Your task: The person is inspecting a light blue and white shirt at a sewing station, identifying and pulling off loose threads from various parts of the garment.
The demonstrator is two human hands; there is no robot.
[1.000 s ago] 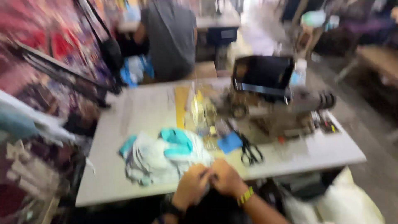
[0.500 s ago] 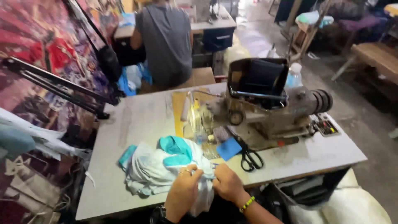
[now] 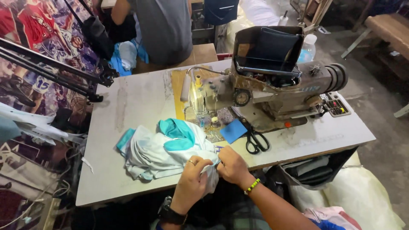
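both hands, left hand (image 3: 194,176) and right hand (image 3: 230,164), closed, apparently pinching pale garment (image 3: 157,149) beside blue square patch (image 3: 233,130).

Under the left grip (image 3: 194,181) lies a pale mint garment (image 3: 159,149) with teal trim. Beyond the right grip (image 3: 232,166) lie a blue cloth square (image 3: 233,130), black scissors (image 3: 255,140) and a grey counter (image 3: 136,102).

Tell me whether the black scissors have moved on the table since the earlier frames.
No. The black scissors lie right of the blue patch, before the sewing machine, as earlier.
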